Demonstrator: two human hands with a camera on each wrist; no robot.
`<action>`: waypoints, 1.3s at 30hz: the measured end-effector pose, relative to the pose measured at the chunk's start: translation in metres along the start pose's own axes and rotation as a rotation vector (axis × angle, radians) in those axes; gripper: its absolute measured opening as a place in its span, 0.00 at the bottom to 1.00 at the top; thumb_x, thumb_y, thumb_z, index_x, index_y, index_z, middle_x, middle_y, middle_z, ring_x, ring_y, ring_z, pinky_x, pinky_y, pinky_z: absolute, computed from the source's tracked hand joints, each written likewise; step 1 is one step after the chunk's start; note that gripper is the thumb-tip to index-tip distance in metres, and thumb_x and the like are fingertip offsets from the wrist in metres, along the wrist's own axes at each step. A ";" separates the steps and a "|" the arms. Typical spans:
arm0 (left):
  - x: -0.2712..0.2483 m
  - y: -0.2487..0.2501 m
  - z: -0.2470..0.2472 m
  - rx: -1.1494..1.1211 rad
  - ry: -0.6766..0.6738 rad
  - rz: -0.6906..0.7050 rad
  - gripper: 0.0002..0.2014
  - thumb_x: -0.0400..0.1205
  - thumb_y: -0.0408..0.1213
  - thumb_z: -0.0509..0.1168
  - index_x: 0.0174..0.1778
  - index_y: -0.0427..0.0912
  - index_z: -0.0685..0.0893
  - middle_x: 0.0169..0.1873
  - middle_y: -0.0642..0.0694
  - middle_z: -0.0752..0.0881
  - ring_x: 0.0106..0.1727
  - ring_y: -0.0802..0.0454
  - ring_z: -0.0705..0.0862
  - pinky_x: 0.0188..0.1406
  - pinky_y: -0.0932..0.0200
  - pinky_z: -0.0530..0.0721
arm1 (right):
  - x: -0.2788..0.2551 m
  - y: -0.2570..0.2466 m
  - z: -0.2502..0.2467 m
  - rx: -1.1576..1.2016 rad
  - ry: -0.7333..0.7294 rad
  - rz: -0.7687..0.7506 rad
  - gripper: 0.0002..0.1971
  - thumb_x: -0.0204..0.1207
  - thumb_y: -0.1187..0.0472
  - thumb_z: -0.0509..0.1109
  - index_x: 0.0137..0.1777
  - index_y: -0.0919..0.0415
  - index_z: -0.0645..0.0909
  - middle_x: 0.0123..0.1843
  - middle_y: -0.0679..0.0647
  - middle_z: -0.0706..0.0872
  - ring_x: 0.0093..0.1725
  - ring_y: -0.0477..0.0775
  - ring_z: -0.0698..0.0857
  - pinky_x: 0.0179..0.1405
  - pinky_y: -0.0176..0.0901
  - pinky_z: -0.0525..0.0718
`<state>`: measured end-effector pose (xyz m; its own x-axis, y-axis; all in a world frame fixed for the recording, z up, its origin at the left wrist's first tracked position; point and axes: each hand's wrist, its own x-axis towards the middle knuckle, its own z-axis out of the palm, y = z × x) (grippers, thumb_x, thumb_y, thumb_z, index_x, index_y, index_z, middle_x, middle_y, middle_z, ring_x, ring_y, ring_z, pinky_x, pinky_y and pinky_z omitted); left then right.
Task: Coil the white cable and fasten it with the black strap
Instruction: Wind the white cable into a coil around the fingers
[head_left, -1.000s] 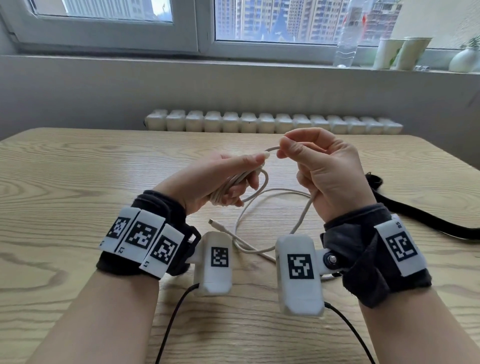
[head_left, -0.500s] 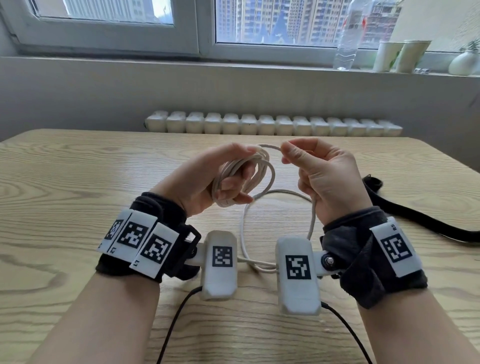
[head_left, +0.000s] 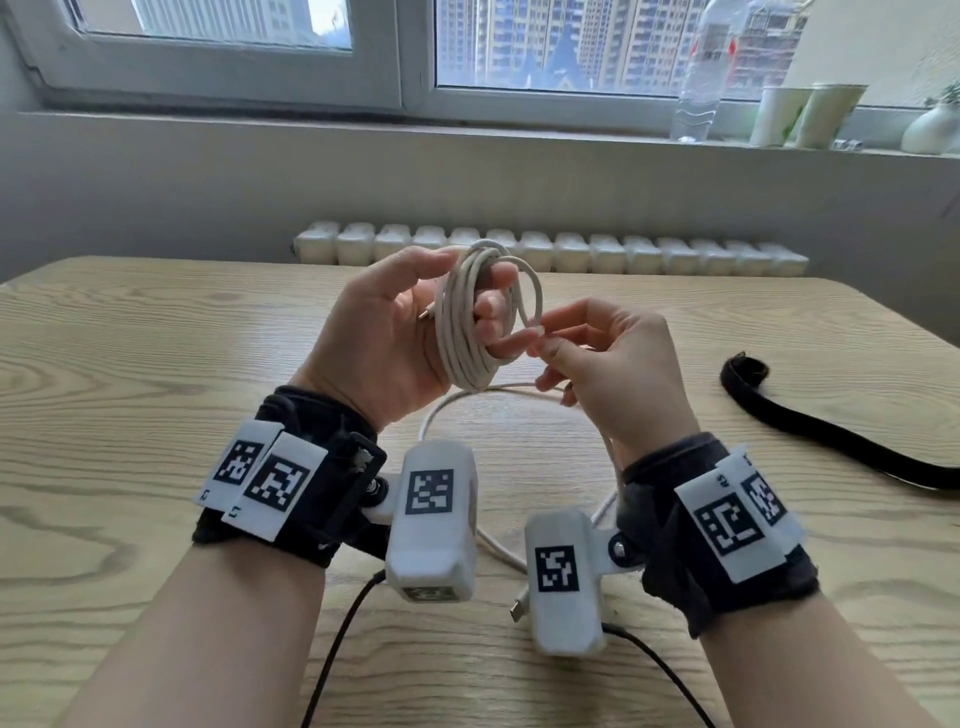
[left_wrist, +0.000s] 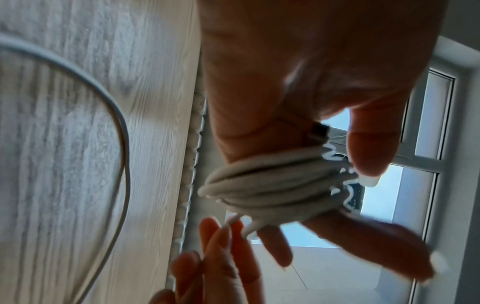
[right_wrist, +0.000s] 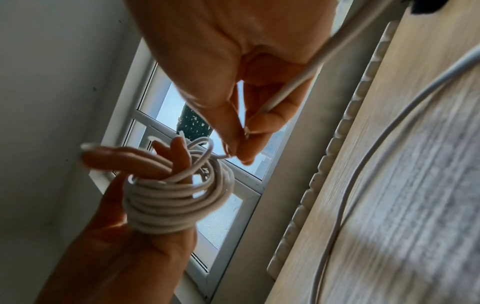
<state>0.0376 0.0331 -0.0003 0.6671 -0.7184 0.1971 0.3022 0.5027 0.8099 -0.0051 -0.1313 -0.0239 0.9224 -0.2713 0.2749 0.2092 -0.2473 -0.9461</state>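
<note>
The white cable (head_left: 470, 322) now makes more loops around the left hand (head_left: 395, 338) than before — the right hand (head_left: 597, 364) pinches its loose tail, the black strap (head_left: 831, 431) waits untouched on the desk (head_left: 130, 364).

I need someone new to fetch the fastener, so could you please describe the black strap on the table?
On the light wooden table, look right of the right hand. The long black fabric strap lies flat there, untouched, the only dark band; the white cable is coiled in the left hand.
</note>
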 end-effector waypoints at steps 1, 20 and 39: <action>0.000 0.000 0.000 -0.042 -0.025 0.007 0.20 0.79 0.41 0.53 0.50 0.29 0.85 0.33 0.43 0.86 0.33 0.51 0.86 0.63 0.48 0.80 | 0.000 0.000 0.001 -0.015 -0.010 0.002 0.05 0.72 0.67 0.75 0.39 0.57 0.86 0.37 0.54 0.90 0.26 0.45 0.87 0.21 0.33 0.77; 0.006 0.000 0.003 0.054 0.296 0.137 0.25 0.79 0.43 0.57 0.70 0.32 0.72 0.66 0.36 0.82 0.69 0.44 0.79 0.72 0.49 0.72 | -0.010 -0.008 0.009 -0.143 -0.309 0.106 0.13 0.72 0.69 0.74 0.55 0.58 0.85 0.36 0.54 0.91 0.23 0.45 0.80 0.21 0.32 0.75; 0.004 0.007 -0.003 -0.197 0.357 0.309 0.37 0.84 0.58 0.49 0.68 0.22 0.66 0.69 0.24 0.75 0.70 0.32 0.76 0.72 0.40 0.71 | -0.013 -0.010 0.011 -0.155 -0.390 0.041 0.11 0.74 0.67 0.74 0.56 0.61 0.88 0.34 0.51 0.91 0.20 0.39 0.76 0.22 0.31 0.76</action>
<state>0.0442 0.0357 0.0047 0.9263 -0.3300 0.1818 0.1537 0.7717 0.6172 -0.0156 -0.1153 -0.0201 0.9889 0.0812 0.1243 0.1463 -0.3887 -0.9097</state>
